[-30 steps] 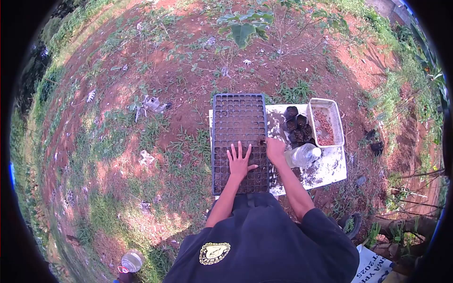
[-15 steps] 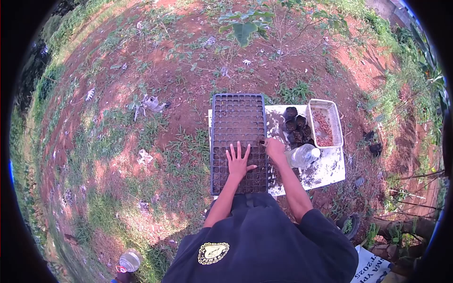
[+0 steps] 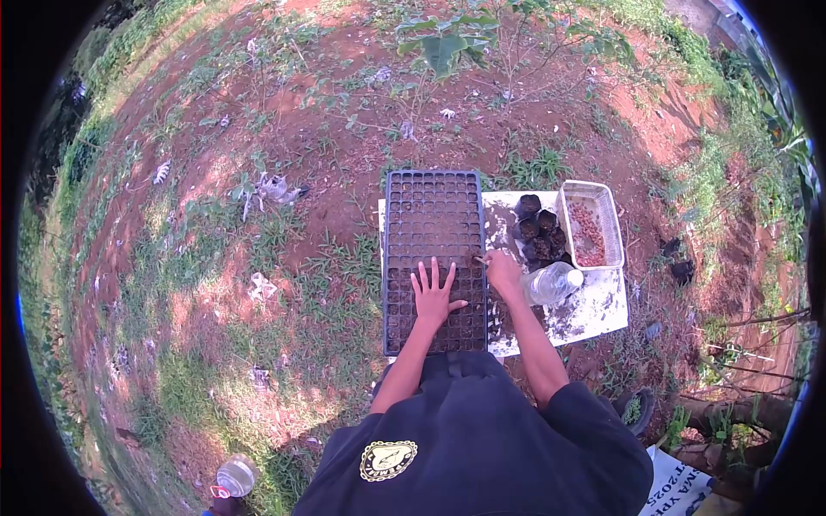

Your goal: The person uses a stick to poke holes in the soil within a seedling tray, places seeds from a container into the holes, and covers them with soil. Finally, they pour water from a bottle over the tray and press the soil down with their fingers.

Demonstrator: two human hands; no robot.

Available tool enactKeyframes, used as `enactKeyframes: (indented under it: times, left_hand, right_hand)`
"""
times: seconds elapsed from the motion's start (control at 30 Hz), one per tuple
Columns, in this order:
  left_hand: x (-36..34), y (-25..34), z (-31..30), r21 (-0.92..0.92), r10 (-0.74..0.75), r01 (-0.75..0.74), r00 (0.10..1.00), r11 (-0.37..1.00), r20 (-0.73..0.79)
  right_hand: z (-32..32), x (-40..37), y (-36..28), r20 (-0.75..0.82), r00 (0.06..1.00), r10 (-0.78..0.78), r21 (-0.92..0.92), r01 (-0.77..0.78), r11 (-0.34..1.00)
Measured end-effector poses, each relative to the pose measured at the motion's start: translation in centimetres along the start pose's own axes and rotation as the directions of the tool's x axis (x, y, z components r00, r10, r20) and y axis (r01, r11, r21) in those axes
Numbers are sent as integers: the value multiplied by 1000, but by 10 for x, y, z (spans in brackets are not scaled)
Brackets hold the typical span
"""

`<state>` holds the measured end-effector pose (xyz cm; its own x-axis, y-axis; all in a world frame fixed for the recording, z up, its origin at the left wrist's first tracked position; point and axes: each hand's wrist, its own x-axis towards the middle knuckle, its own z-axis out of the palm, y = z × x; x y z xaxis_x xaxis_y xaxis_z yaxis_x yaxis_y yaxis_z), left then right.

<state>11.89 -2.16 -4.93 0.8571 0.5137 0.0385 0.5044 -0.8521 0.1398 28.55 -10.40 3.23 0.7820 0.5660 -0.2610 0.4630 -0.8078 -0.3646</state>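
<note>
A black seedling tray (image 3: pixel 386 224) with many small square cells lies lengthwise in front of me, dark soil filling its nearer cells. My left hand (image 3: pixel 433 301) rests flat on the middle of the tray, fingers spread and nothing held. At the tray's right edge, my right hand (image 3: pixel 502 272) is closed, its fingertips over the edge cells. Whatever is pinched there is too small to make out. Just right of that hand, a clear plastic bottle (image 3: pixel 547 285) with a white cap leans over on its side.
Under the tray is a white board (image 3: pixel 602 305) smeared with soil. Several black soil-filled seedling bags (image 3: pixel 539 225) stand on it, beside a white basket (image 3: pixel 617 225) of reddish seeds. Another clear bottle (image 3: pixel 237 475) is at the lower left. A leafy plant (image 3: pixel 443 53) grows beyond the tray.
</note>
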Motion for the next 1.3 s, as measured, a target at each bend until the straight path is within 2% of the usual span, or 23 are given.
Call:
enactKeyframes:
  times: [0.17, 0.23, 0.33, 0.37, 0.43, 0.57, 0.63, 0.77, 0.83, 0.97, 1.03, 1.17, 1.23, 1.3]
  left_hand:
    - [0, -1, -1, -17, -2, 2, 1000, 1000, -8]
    - [-1, -1, 0, -13, -2, 2, 1000, 1000, -16]
    - [0, -2, -1, -3, 4, -4, 1000, 1000, -22]
    - [0, -1, 0, -2, 5, -5, 1000, 1000, -19]
    - [0, 0, -2, -3, 8, -8, 1000, 1000, -17]
    - [0, -1, -4, -12, -3, 3, 1000, 1000, -8]
    - [-1, -1, -2, -11, -1, 0, 1000, 1000, -17]
    - [0, -1, -1, -5, 8, -8, 1000, 1000, -28]
    - [0, -1, -1, -5, 10, -10, 999, 1000, -31]
    - [0, -1, -4, -9, 5, -5, 1000, 1000, -2]
    - [0, -1, -3, -9, 5, -5, 1000, 1000, -9]
    - [0, -1, 0, -1, 12, -12, 1000, 1000, -21]
    - [1, 0, -1, -13, 3, -3, 1000, 1000, -11]
    - [0, -1, -2, -21, -7, 7, 1000, 1000, -1]
  right_hand:
    - [23, 2, 2, -87, 996, -21, -109, 11, 994]
    - [18, 3, 10, -16, 998, -64, 11, 65, 998]
    - [8, 7, 14, 8, 992, -126, 35, 126, 991]
    - [8, 5, 12, 6, 992, -123, 36, 122, 992]
    - [16, 2, 8, -114, 992, -57, -97, 46, 994]
    - [37, 7, 12, -127, 990, -63, -125, 47, 991]
    - [23, 6, 17, -42, 988, -151, 13, 152, 988]
    - [4, 4, 11, -3, 994, -111, 20, 111, 994]
    - [12, 2, 10, -104, 989, -103, -70, 96, 993]
    - [25, 3, 4, -132, 988, -81, -125, 65, 990]
    - [16, 6, 7, -8, 995, -101, -43, 100, 994]
    - [-2, 6, 5, 48, 992, -113, 18, 112, 994]
    - [7, 3, 5, -93, 989, -112, -63, 107, 992]
    - [16, 1, 4, -70, 994, -87, -75, 82, 994]
